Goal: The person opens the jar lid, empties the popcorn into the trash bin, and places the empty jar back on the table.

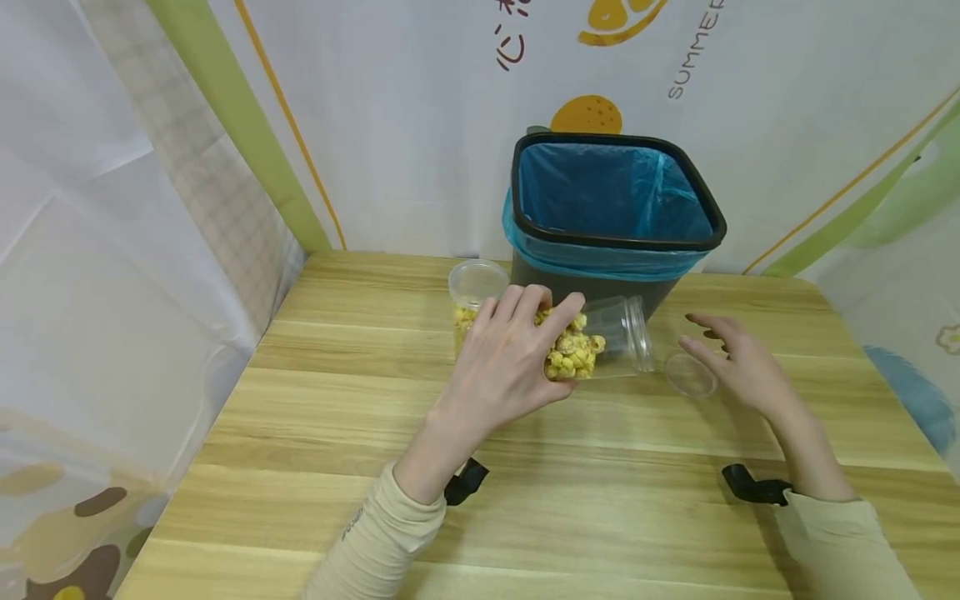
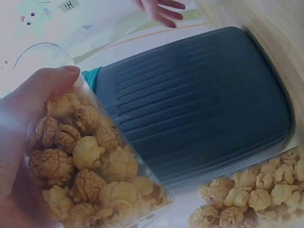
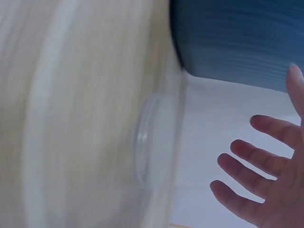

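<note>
My left hand point(image 1: 502, 358) grips a clear plastic jar point(image 1: 611, 337) partly filled with yellow popcorn point(image 1: 573, 354). The jar lies tipped sideways above the table, its threaded mouth facing right. In the left wrist view, the thumb presses along the jar wall over the popcorn point(image 2: 88, 152). A round clear lid point(image 1: 691, 375) rests on the tabletop below the jar's mouth. Close by that lid hovers my right hand point(image 1: 738, 358), fingers spread and holding nothing. Partly hidden behind my left hand stands a second popcorn jar point(image 1: 463, 325), with a clear lid point(image 1: 478, 282) on top.
Behind the jars stands a dark grey bin point(image 1: 592, 287) with a black rim and a blue liner point(image 1: 615, 196). The wooden table point(image 1: 315, 433) ends at a white printed curtain point(image 1: 405, 125) at the back. Black wrist mounts point(image 1: 753, 487) sit on both arms.
</note>
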`<move>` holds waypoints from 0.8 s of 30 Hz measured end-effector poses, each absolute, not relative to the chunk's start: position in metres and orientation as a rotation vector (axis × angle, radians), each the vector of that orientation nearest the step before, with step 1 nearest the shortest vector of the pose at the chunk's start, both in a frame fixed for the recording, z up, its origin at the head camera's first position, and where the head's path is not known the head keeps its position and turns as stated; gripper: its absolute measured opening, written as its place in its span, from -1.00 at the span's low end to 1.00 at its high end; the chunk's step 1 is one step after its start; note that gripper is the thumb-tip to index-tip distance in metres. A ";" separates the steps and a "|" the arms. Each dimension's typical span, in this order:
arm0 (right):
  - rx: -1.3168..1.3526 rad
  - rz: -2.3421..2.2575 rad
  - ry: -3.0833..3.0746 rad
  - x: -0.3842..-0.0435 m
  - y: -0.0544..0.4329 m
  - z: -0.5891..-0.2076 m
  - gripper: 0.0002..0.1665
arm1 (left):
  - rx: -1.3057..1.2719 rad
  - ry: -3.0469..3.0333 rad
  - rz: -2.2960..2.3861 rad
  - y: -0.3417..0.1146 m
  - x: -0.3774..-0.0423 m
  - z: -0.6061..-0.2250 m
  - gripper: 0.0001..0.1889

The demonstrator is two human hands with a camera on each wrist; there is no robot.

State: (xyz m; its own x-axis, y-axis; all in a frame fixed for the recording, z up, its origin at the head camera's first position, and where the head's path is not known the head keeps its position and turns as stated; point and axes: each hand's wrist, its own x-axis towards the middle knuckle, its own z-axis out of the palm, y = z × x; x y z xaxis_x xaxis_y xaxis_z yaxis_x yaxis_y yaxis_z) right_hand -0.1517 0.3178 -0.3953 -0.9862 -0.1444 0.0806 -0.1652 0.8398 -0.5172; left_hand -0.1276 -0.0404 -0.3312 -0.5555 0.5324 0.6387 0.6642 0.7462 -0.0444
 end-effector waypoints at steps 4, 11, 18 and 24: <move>0.259 0.984 -2.865 -0.152 0.316 -0.385 -0.33 | -0.897 -2.293 -0.273 -0.041 -0.127 -0.330 -0.13; 0.272 1.095 -2.741 -0.152 0.309 -0.366 -0.42 | -0.894 -2.286 -0.301 -0.043 -0.127 -0.329 -0.12; 0.332 1.246 -2.598 -0.154 0.300 -0.342 -0.44 | -0.886 -2.279 -0.305 -0.045 -0.127 -0.328 -0.13; 0.322 1.345 -2.541 -0.158 0.294 -0.318 -0.40 | -0.880 -2.272 -0.318 -0.047 -0.127 -0.327 -0.13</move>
State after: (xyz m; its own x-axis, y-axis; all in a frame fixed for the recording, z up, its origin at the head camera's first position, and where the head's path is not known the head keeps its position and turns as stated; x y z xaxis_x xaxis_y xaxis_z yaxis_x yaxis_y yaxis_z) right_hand -0.1584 0.2944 -0.3181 -0.9448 -0.0783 0.3182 -0.3071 0.5501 -0.7766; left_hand -0.1267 -0.0467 -0.3274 -0.5471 0.5058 0.6669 0.6696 0.7426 -0.0139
